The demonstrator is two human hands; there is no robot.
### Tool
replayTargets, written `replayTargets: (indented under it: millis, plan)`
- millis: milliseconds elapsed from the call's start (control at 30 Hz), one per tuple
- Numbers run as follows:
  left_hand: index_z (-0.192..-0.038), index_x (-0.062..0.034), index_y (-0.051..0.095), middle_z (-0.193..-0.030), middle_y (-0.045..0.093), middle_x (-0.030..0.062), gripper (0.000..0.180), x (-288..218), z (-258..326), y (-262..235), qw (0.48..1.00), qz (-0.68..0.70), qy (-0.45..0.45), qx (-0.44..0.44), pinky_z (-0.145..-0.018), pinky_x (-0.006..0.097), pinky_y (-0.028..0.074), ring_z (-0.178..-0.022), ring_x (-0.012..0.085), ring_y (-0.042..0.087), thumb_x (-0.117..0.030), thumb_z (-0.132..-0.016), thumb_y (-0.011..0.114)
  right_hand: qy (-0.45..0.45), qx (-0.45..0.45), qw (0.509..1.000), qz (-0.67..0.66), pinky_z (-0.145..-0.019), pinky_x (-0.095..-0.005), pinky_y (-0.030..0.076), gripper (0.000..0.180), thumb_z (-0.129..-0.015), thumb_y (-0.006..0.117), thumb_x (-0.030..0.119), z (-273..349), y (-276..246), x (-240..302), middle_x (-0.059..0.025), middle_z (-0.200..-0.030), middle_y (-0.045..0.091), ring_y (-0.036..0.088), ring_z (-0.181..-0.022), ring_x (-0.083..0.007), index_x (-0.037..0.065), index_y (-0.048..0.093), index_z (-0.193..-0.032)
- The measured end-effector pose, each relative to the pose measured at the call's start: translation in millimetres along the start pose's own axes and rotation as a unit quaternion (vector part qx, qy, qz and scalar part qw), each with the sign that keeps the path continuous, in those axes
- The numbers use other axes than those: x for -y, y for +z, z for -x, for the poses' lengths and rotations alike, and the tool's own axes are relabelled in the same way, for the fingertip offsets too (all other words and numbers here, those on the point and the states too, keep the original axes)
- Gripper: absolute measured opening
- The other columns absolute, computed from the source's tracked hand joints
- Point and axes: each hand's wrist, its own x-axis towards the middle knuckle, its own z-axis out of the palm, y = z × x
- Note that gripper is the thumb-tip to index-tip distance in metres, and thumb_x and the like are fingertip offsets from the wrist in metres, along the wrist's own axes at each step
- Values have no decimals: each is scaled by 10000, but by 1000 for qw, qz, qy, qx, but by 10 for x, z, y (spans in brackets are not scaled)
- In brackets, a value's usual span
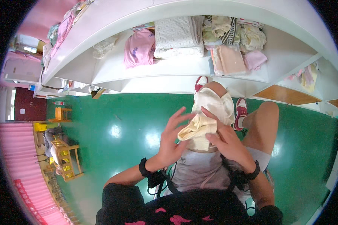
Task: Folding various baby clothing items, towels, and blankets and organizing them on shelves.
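A small pale yellow folded cloth (200, 127) lies bunched over my lap, a rounded opening or fold at its left end. My left hand (171, 139) is beside that end, its fingers stretched and spread and its thumb close to the cloth's edge. On the other side, my right hand (229, 140) has its fingers extended, with the thumb against the cloth's right side. A larger cream-white cloth (213, 105) is draped over my knee just beyond. The underside of the yellow cloth is hidden.
Ahead stands a white shelf (184, 79) with a pink folded cloth (139, 48), a patterned white fabric stack (174, 35) and peach packaged cloth (231, 60). Wooden chairs (68, 159) stand left on the green floor (112, 112). A pink curtain (20, 150) hangs at far left.
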Motion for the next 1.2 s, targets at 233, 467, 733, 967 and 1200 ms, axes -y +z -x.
replayTargets:
  millis: [233, 467, 733, 967, 1200]
  plan:
    - [-1352, 69, 526, -1340, 603, 169, 376, 316, -198, -285, 801, 468, -331, -173, -1047, 365, 500, -1229, 257, 609, 3, -984, 563, 70, 35, 962, -262, -715, -307, 563, 749, -991, 613, 185, 63, -81, -3, -98, -952, 712, 690, -726, -165, 164, 236, -1637]
    - [-1465, -11, 462, -1422, 561, 185, 684, 2092, -885, -845, 938, 273, -195, -89, -1127, 405, 444, -1368, 313, 514, -50, -843, 745, 100, 67, 956, -266, -677, -270, 554, 707, -1013, 594, 162, -49, -89, 20, -84, -870, 694, 672, -700, -128, 178, 253, -1631]
    - [-1525, -97, 423, -1483, 505, 245, 775, 3958, -2197, -2066, 902, -418, 78, 73, -1130, 500, 426, -1382, 402, 479, -176, -841, 778, 128, 68, 951, -274, -672, -278, 555, 665, -1026, 589, 146, -110, -96, 149, -92, -885, 703, 665, -704, -130, 172, 284, -1617]
    - [-1513, -219, 475, -1467, 537, 198, 716, 4696, -2298, -1101, 919, -240, -277, -142, -1111, 470, 438, -1353, 381, 503, -506, -890, 678, 118, 44, 957, -261, -661, -283, 560, 603, -1038, 584, 152, -147, -95, 110, -92, -889, 709, 666, -713, -132, 150, 343, -1590]
    - [-1520, -151, 464, -1477, 531, 194, 663, 4934, -2233, -931, 968, -71, -232, -61, -1149, 437, 392, -1380, 362, 479, -462, -954, 612, 127, 7, 960, -250, -591, -257, 553, 579, -1038, 582, 134, -144, -110, 97, -92, -878, 718, 671, -710, -112, 152, 370, -1576]
